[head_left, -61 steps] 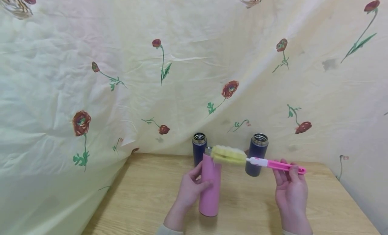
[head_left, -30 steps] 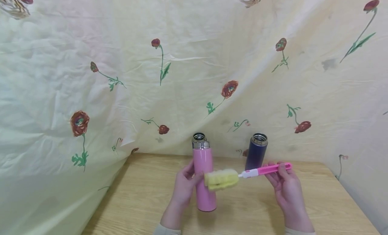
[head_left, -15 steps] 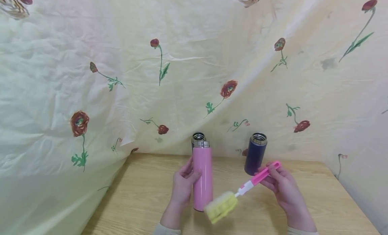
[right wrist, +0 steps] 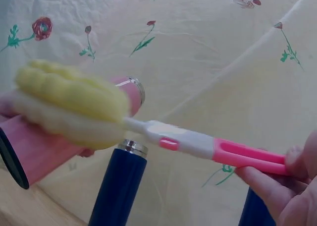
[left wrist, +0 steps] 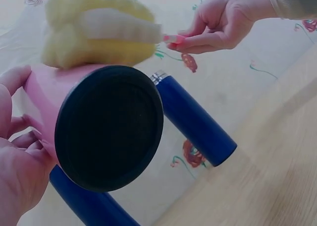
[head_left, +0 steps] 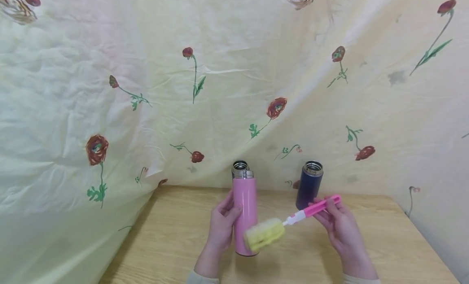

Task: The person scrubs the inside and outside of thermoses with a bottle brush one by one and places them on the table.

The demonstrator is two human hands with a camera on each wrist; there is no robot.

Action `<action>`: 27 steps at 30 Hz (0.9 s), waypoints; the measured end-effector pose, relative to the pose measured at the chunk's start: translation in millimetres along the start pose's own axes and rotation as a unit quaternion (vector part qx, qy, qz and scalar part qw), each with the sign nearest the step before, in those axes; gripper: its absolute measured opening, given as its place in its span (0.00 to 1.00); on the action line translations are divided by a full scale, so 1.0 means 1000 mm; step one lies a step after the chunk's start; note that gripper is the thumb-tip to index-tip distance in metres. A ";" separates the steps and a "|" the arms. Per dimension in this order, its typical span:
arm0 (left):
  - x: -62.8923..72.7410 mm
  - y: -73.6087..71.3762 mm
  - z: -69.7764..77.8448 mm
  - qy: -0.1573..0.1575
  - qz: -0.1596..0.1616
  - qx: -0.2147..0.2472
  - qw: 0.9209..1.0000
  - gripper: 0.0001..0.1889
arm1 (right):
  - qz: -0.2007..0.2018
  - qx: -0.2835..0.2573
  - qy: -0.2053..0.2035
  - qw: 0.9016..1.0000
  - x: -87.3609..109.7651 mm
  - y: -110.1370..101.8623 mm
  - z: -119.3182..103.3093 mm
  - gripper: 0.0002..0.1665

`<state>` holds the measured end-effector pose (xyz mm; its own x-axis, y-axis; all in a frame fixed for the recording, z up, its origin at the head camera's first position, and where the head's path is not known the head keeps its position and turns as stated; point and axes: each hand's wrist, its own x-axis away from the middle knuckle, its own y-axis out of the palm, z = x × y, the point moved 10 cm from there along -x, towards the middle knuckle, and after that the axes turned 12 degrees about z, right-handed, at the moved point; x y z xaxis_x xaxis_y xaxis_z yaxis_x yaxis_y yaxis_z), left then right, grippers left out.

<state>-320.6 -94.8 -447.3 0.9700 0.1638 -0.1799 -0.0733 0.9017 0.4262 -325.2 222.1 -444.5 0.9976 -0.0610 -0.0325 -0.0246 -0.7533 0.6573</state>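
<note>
My left hand (head_left: 221,227) grips a pink thermos bottle (head_left: 244,206) round its side, held up off the table with its steel neck uppermost. The dark base of that bottle faces the left wrist view. My right hand (head_left: 342,231) pinches the pink handle of a bottle brush (head_left: 311,210) between thumb and fingers. The yellow and white sponge head (head_left: 264,234) lies against or just in front of the bottle's lower side; in the left wrist view it is close along the bottle wall. The sponge is slightly blurred.
Two dark blue bottles without lids stand at the back of the wooden table (head_left: 176,235). One blue bottle (head_left: 239,166) is mostly hidden behind the pink one; the other blue bottle (head_left: 309,186) is beyond my right hand. A flowered cloth (head_left: 220,125) hangs behind.
From near the pink bottle's neck, the sponge head has moved down to its lower side, dipping and rising a little on the way. The pink bottle has shifted slightly left; both grips stay.
</note>
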 end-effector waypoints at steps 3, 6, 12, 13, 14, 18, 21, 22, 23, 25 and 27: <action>0.001 0.005 0.001 0.007 -0.025 0.006 1.000 0.34 | 0.016 -0.045 0.007 0.999 -0.001 -0.002 0.000 0.12; 0.003 0.008 0.000 0.008 -0.043 0.005 0.999 0.35 | 0.030 -0.098 0.014 0.995 -0.001 -0.004 0.000 0.12; 0.007 0.013 -0.001 -0.002 -0.071 -0.002 0.997 0.39 | 0.068 -0.244 0.043 0.967 0.002 -0.007 0.003 0.07; 0.008 0.014 -0.002 -0.005 -0.074 -0.008 0.997 0.40 | 0.076 -0.263 0.046 0.961 0.002 -0.007 0.004 0.07; 0.008 0.014 -0.003 -0.008 -0.076 -0.012 0.997 0.42 | 0.081 -0.278 0.048 0.956 0.003 -0.007 0.005 0.06; 0.009 0.014 -0.006 -0.019 -0.072 -0.034 0.997 0.48 | 0.100 -0.302 0.052 0.947 0.004 -0.005 0.008 0.04; 0.008 0.014 -0.008 -0.022 -0.065 -0.045 0.997 0.48 | 0.111 -0.300 0.049 0.946 0.005 -0.006 0.008 0.04; 0.007 0.014 -0.008 -0.022 -0.064 -0.048 0.997 0.48 | 0.114 -0.298 0.048 0.946 0.006 -0.006 0.008 0.04; 0.007 0.015 -0.007 -0.020 -0.066 -0.048 0.996 0.47 | 0.117 -0.296 0.047 0.947 0.006 -0.007 0.008 0.04; 0.007 0.015 -0.007 -0.017 -0.068 -0.057 0.996 0.46 | 0.121 -0.294 0.045 0.947 0.007 -0.007 0.007 0.05; 0.007 0.015 -0.005 -0.007 -0.068 -0.073 0.995 0.44 | 0.126 -0.294 0.048 0.946 0.007 -0.009 0.007 0.04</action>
<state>-316.0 -78.7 -446.3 0.9763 0.0322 -0.2139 0.0265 0.9636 0.2660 -318.3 223.4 -455.8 0.9670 -0.1089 0.2304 -0.2498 -0.2266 0.9414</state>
